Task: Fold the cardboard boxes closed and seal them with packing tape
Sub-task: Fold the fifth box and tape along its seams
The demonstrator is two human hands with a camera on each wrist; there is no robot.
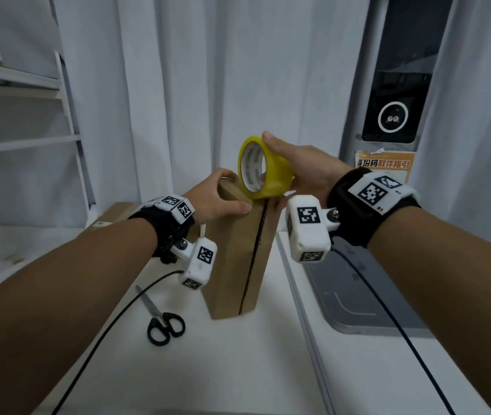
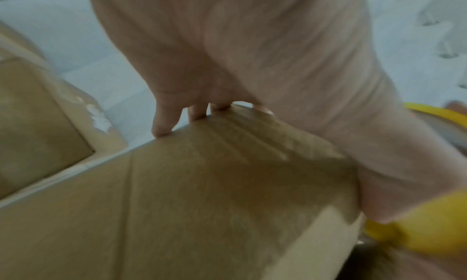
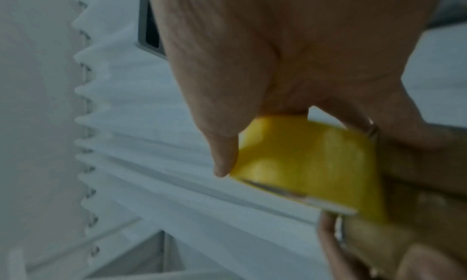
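A tall brown cardboard box stands on end on the white table, its flap seam a dark line down the face toward me. My left hand grips the box's top left corner, fingers curled over the far edge and thumb on the near face. My right hand holds a roll of yellow packing tape against the top of the box, thumb on the roll. In the left wrist view, the box fills the frame.
Black-handled scissors lie on the table left of the box. A flat cardboard box lies behind my left wrist. A grey tray sits on a raised counter at right. White shelves stand at left, curtains behind.
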